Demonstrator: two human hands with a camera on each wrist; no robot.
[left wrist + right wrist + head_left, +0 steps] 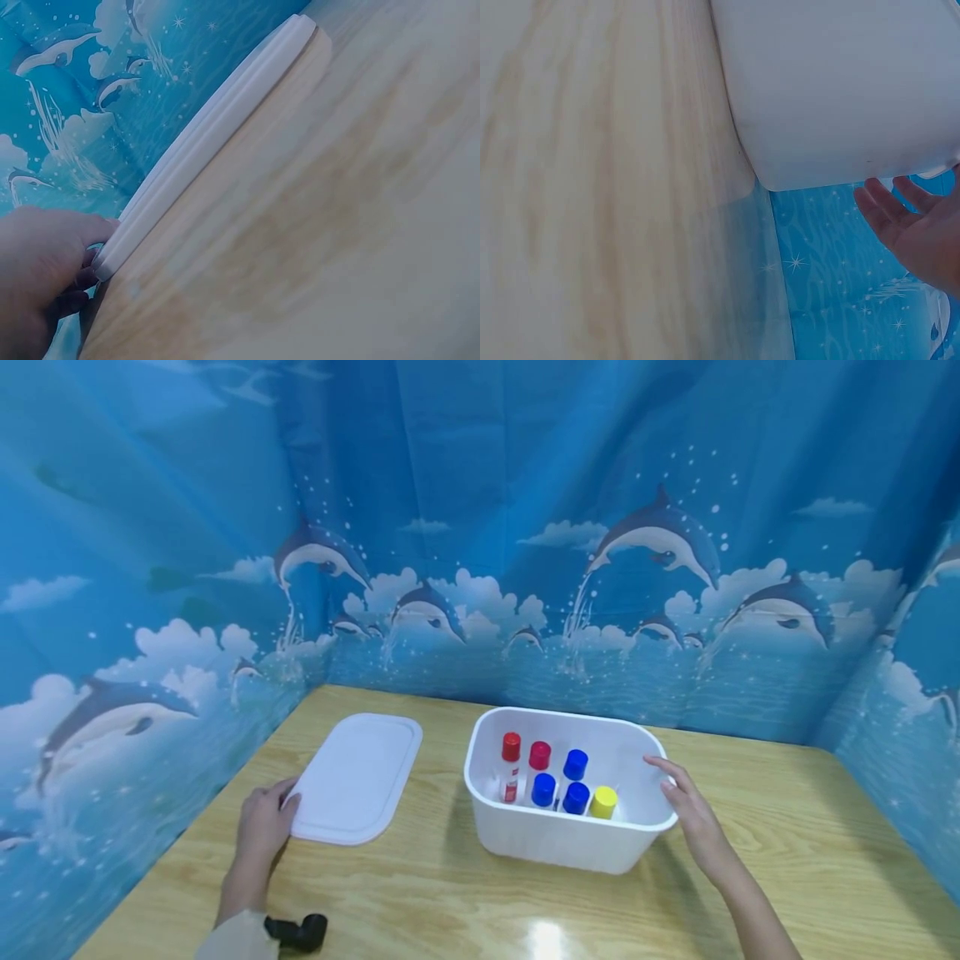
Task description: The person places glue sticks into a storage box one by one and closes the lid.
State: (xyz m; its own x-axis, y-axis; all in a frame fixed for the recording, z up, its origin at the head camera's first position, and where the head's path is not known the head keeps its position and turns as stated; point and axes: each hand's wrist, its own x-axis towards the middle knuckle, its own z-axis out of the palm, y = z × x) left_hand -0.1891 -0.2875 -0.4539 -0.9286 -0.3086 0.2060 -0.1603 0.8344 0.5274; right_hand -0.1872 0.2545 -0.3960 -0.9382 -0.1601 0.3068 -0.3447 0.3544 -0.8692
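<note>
In the head view, a white plastic lid (358, 777) lies flat on the wooden table at left. My left hand (262, 822) holds its near left edge; in the left wrist view the fingers pinch the lid's end. A white plastic bin (551, 843) stands upright right of the lid. Inside it are several capped bottles: a clear one with a red cap (511, 747), another with a red cap (540, 755), several with blue caps (576, 764) and one yellow-capped (603, 802). My right hand (697, 822) rests at the bin's right rim, fingers loosely extended.
The light wooden table (465, 910) carries all of this. A blue dolphin-print curtain (480, 527) encloses the table's back and sides. A black strap piece (300, 932) sits at the left wrist.
</note>
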